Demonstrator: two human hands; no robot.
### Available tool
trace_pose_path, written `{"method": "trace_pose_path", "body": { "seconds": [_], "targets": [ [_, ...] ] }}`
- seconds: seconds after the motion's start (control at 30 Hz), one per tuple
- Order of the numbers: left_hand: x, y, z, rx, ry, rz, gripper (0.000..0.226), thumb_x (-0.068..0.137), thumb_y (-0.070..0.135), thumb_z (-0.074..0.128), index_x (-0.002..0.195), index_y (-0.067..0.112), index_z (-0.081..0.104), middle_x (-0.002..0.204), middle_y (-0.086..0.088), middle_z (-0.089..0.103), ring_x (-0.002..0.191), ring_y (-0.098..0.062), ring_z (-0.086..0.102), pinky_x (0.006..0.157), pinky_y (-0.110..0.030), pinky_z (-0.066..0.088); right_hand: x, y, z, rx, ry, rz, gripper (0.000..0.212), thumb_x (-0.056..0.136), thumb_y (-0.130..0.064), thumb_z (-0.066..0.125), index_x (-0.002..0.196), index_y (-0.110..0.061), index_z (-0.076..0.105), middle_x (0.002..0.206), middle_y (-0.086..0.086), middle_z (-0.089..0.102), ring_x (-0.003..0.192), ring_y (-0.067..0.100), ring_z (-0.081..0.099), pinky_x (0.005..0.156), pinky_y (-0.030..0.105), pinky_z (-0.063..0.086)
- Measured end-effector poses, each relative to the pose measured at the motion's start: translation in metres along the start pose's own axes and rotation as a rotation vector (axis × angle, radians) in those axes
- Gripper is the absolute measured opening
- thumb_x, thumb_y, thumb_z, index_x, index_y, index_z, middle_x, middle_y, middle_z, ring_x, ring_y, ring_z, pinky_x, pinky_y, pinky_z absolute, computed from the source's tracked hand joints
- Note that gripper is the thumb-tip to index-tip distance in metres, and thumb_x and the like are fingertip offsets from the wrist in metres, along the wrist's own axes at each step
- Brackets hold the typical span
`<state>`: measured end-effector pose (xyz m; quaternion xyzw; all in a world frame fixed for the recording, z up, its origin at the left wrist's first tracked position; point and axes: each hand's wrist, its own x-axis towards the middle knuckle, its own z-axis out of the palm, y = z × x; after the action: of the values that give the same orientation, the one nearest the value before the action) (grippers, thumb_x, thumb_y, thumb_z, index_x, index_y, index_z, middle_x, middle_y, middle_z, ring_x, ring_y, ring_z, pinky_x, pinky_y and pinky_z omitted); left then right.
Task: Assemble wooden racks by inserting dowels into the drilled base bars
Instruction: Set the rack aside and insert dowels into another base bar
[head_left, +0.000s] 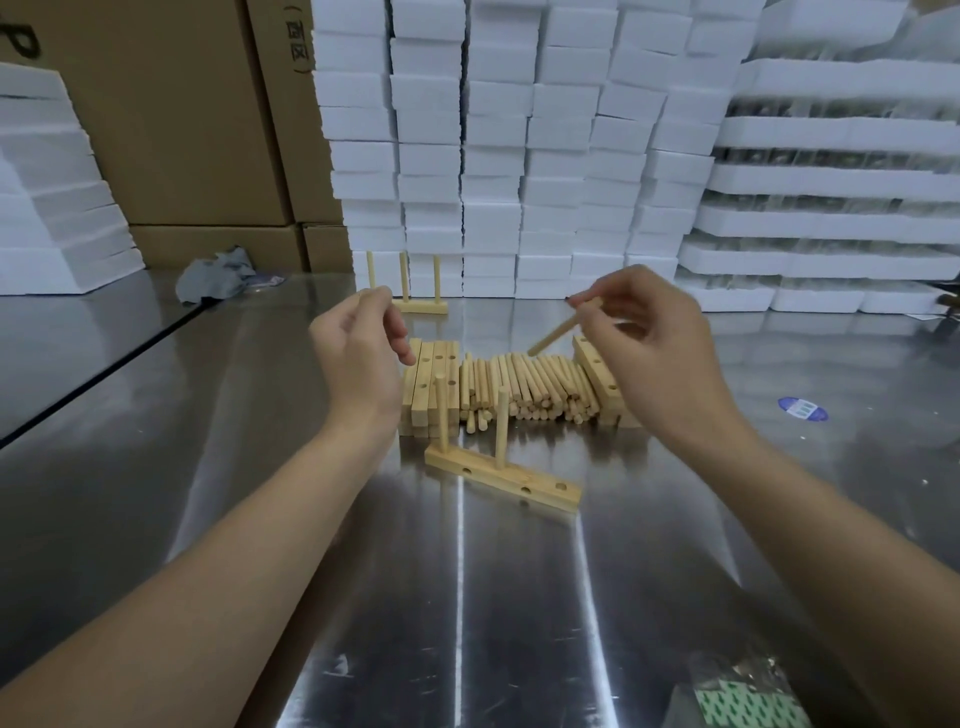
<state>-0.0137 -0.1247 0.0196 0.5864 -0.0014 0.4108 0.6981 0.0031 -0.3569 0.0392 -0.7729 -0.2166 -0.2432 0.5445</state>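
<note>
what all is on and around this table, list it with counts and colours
base bar in progress: one, pale wood, nearest, two upright dowels in it
finished rack: one, pale wood, far back, three posts
loose dowels: uncounted pile, pale wood, mid table
spare base bars: two stacks, pale wood, flanking the pile
foam boxes: many, white, stacked behind
cardboard boxes: several, brown, back left
cloth: one, grey, back left
sticker: one, blue, right
packet: one, green and white, near right
table: one, shiny metal
left hand: one, loosely curled, empty, above left stack
right hand: one, pinches one pale dowel above the pile
</note>
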Motion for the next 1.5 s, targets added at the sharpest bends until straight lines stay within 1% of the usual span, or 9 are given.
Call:
{"method": "trace_pose_path", "body": {
  "seconds": [0.2, 0.33, 0.57, 0.7, 0.83, 1.0, 1.1, 1.27, 1.5],
  "targets": [
    [-0.012, 0.008, 0.007, 0.093, -0.186, 0.174, 0.038, 0.099, 0.012, 0.054, 0.063, -0.001, 0.054, 0.057, -0.012, 0.047, 0.055, -0.017, 0.048, 0.055, -0.019, 0.039, -0.016, 0.006, -0.016, 0.491, -0.195, 0.365, 0.016, 0.102, -0.007, 0.064, 0.114, -0.007, 0.074, 0.1, 0.008, 0.079, 0.1, 0.024, 0.078, 0.087, 0.036, 0.064],
    [-0.023, 0.005, 0.009, 0.179, -0.267, 0.22, 0.039, 0.1, 0.015, 0.055, 0.063, 0.0, 0.055, 0.056, -0.007, 0.049, 0.058, -0.022, 0.049, 0.055, -0.037, 0.04, -0.031, 0.017, -0.006, 0.656, -0.266, 0.534, 0.02, 0.104, -0.007, 0.061, 0.119, -0.006, 0.074, 0.101, 0.008, 0.076, 0.092, 0.021, 0.075, 0.074, 0.029, 0.061],
    [-0.023, 0.008, 0.009, 0.278, -0.263, 0.339, 0.031, 0.1, 0.017, 0.057, 0.069, 0.01, 0.061, 0.062, 0.003, 0.056, 0.063, -0.014, 0.053, 0.06, -0.032, 0.041, -0.034, 0.022, -0.006, 0.661, -0.288, 0.509, 0.019, 0.102, -0.01, 0.064, 0.115, -0.01, 0.078, 0.102, 0.008, 0.077, 0.098, 0.021, 0.074, 0.079, 0.031, 0.061],
    [-0.029, 0.018, 0.012, 0.57, -0.416, 0.667, 0.021, 0.102, 0.03, 0.06, 0.09, 0.017, 0.071, 0.085, 0.01, 0.067, 0.088, -0.01, 0.059, 0.082, -0.031, 0.042, -0.03, 0.017, -0.011, 0.812, -0.219, 0.46, 0.013, 0.09, -0.014, 0.075, 0.103, -0.013, 0.079, 0.095, 0.008, 0.075, 0.092, 0.019, 0.075, 0.078, 0.029, 0.062],
    [-0.044, 0.022, 0.02, 0.616, -0.551, 0.68, 0.026, 0.1, 0.044, 0.067, 0.113, 0.025, 0.079, 0.106, 0.017, 0.076, 0.107, -0.007, 0.067, 0.098, -0.038, 0.044, -0.027, 0.015, -0.02, 0.93, -0.185, 0.437, 0.019, 0.08, -0.012, 0.082, 0.096, -0.015, 0.073, 0.099, 0.013, 0.078, 0.103, 0.026, 0.078, 0.082, 0.027, 0.062],
    [-0.048, 0.026, 0.024, 0.294, -0.468, 0.342, 0.02, 0.096, 0.022, 0.081, 0.115, 0.026, 0.077, 0.092, 0.012, 0.08, 0.1, -0.01, 0.075, 0.089, -0.044, 0.055, -0.029, 0.016, -0.025, 0.684, -0.346, 0.397, 0.023, 0.077, -0.016, 0.085, 0.094, -0.013, 0.069, 0.1, 0.016, 0.079, 0.102, 0.027, 0.078, 0.082, 0.027, 0.063],
    [-0.046, 0.027, 0.024, 0.351, -0.515, 0.256, 0.028, 0.094, 0.027, 0.083, 0.121, 0.03, 0.076, 0.089, 0.019, 0.079, 0.102, -0.007, 0.074, 0.089, -0.035, 0.052, -0.031, 0.015, -0.025, 0.448, -0.475, 0.355, 0.024, 0.082, -0.017, 0.086, 0.099, -0.016, 0.069, 0.098, 0.016, 0.081, 0.096, 0.026, 0.079, 0.077, 0.024, 0.059],
    [-0.045, 0.026, 0.023, 0.552, -0.624, 0.299, 0.025, 0.095, 0.038, 0.081, 0.12, 0.039, 0.08, 0.094, 0.023, 0.077, 0.109, -0.003, 0.067, 0.1, -0.032, 0.05, -0.035, 0.015, -0.024, 0.158, -0.557, 0.271, 0.03, 0.087, -0.041, 0.08, 0.097, -0.012, 0.078, 0.094, 0.007, 0.081, 0.092, 0.013, 0.075, 0.085, 0.031, 0.052],
    [-0.043, 0.024, 0.021, 0.703, -0.736, 0.444, 0.025, 0.094, 0.048, 0.074, 0.116, 0.039, 0.082, 0.086, 0.032, 0.068, 0.097, -0.007, 0.067, 0.098, -0.053, 0.052, -0.035, 0.016, -0.028, 0.044, -0.622, 0.238, 0.027, 0.09, -0.035, 0.082, 0.084, -0.008, 0.081, 0.072, 0.0, 0.07, 0.065, 0.001, 0.058, 0.062, 0.014, 0.044]
  ]
}}
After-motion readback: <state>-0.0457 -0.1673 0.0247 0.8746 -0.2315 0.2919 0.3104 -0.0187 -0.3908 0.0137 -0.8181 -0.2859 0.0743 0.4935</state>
